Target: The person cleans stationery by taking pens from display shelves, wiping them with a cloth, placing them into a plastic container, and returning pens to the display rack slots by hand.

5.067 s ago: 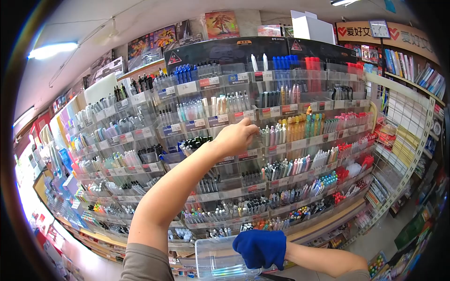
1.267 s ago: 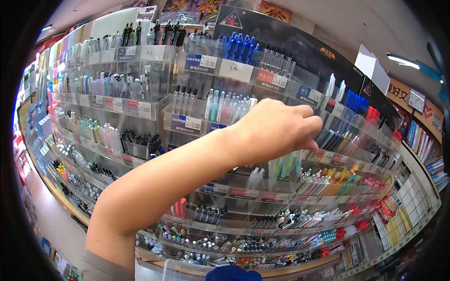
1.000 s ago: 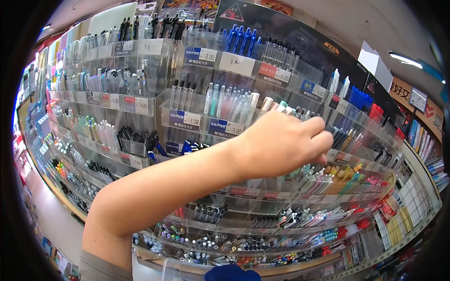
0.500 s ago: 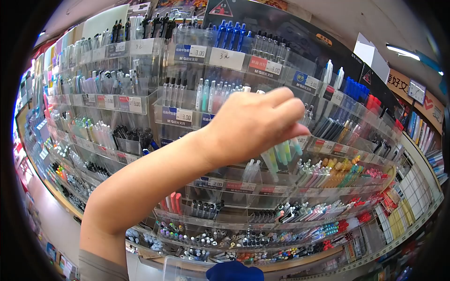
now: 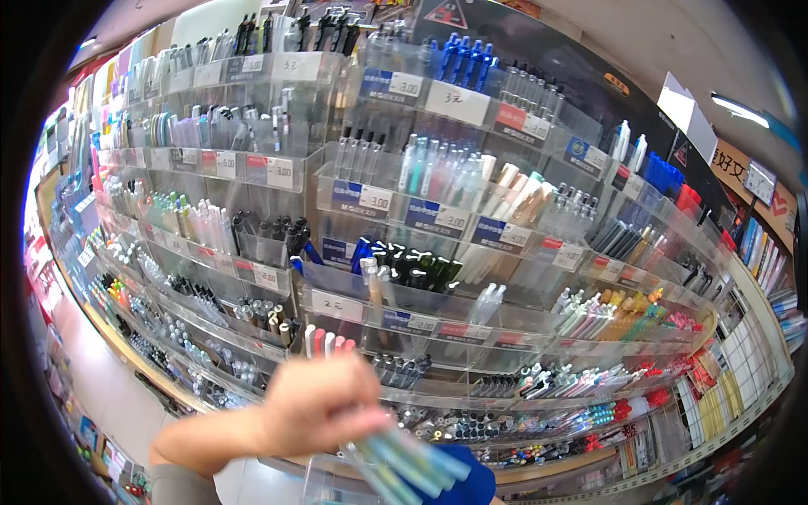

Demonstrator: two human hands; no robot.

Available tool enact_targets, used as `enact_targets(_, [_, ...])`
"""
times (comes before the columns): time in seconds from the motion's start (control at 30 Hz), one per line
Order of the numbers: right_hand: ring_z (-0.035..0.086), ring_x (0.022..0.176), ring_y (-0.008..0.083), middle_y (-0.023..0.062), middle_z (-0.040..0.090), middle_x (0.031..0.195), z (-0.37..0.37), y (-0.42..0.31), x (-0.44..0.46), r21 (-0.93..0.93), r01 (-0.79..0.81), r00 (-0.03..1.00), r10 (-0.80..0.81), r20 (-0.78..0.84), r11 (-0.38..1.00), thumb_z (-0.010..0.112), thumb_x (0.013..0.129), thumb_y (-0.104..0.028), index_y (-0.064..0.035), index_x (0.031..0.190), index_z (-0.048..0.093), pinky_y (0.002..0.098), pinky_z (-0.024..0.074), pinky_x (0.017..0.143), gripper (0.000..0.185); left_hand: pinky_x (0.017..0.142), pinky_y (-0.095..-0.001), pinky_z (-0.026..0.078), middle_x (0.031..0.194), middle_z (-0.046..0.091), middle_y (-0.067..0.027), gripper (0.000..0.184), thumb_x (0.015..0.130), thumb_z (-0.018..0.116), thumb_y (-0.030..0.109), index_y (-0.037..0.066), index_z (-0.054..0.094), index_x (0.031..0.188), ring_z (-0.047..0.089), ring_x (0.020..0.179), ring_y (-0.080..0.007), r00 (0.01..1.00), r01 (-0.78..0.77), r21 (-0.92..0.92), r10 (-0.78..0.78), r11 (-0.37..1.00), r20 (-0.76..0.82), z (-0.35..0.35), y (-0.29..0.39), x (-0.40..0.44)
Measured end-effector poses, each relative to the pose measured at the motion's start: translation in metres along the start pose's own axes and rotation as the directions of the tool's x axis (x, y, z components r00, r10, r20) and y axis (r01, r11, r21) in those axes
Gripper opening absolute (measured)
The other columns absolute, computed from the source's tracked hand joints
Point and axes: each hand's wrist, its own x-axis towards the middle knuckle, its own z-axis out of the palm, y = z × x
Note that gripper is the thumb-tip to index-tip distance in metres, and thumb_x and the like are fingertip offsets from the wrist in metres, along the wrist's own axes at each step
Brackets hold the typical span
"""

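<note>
Lower down than before, left fingers (image 5: 360, 389) grip pens (image 5: 411, 465).

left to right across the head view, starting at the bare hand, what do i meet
Left hand, pale pens it grips, blue-covered right hand, top-tier red pens, square clock.

A hand could pass through the air in front of the shelves (image 5: 581, 126) in the middle of the frame. Clear fronts (image 5: 400, 205) block a straight push in. At the bottom, the left hand (image 5: 324, 402), its pens (image 5: 412, 465) and the blue-covered right hand (image 5: 480, 484) crowd the way to the see-through box (image 5: 318, 484). A wire rack (image 5: 745, 307) blocks the right side.
</note>
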Motion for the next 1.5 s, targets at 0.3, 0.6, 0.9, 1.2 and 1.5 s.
enact_targets(0.3, [0.056,0.093,0.0192,0.0086,0.061,0.098,0.085,0.094,-0.008,0.201,-0.305,0.937,0.256,0.237,0.931,0.059,0.070,-0.010,-0.0026,0.110,0.056,0.0315,0.0439,0.083,0.041,0.051,-0.0292,0.046,0.065,0.059,-0.0078,0.017,0.074,0.072,0.015,0.004,0.059,0.070,0.059,0.057,-0.0204,0.818,0.575,-0.035,-0.574,0.817,0.039,0.083,-0.015,-0.143])
enact_targets(0.6, [0.049,0.106,0.0154,0.0062,0.055,0.115,0.098,0.084,-0.002,0.444,-0.535,0.817,0.306,0.489,0.719,0.054,0.077,-0.011,0.0001,0.120,0.049,0.0309,0.0378,0.094,0.044,0.053,-0.0259,0.045,0.073,0.059,-0.0084,0.022,0.072,0.071,0.011,0.003,0.055,0.086,0.060,0.063,-0.0186,0.787,0.588,-0.184,-0.609,0.788,-0.097,0.047,-0.027,-0.177])
enact_targets(0.9, [0.051,0.099,0.0141,0.0048,0.057,0.108,0.115,0.085,0.001,0.434,-0.526,0.847,0.409,0.339,0.731,0.054,0.083,-0.015,-0.0001,0.116,0.052,0.0305,0.0404,0.089,0.037,0.093,-0.0385,0.038,0.119,0.050,-0.0151,0.060,0.081,0.064,0.035,0.003,0.036,0.123,0.049,0.111,-0.0247,0.609,0.281,-0.957,-0.784,0.068,0.122,0.095,-0.008,-0.189])
enact_targets(1.2, [0.052,0.092,0.0128,0.0033,0.059,0.101,0.124,0.077,-0.013,0.359,-0.449,0.893,0.427,0.143,0.818,0.053,0.088,-0.018,-0.0004,0.113,0.054,0.0301,0.0430,0.085,0.031,0.089,-0.0462,0.042,0.096,0.060,-0.0208,0.033,0.082,0.063,0.032,0.003,0.051,0.091,0.057,0.097,-0.0332,0.524,0.208,-0.960,-0.807,-0.189,0.272,0.095,-0.007,-0.189])
enact_targets(1.5, [0.050,0.091,0.0100,0.0028,0.059,0.099,0.111,0.075,-0.027,0.465,-0.441,0.890,0.440,0.117,0.768,0.051,0.089,-0.014,0.0014,0.110,0.054,0.0272,0.0415,0.085,0.026,0.061,-0.0364,0.047,0.069,0.055,-0.0102,0.027,0.083,0.062,0.029,0.006,0.048,0.084,0.059,0.066,-0.0267,0.648,0.296,-0.953,-0.746,0.061,0.153,0.061,-0.025,-0.186])
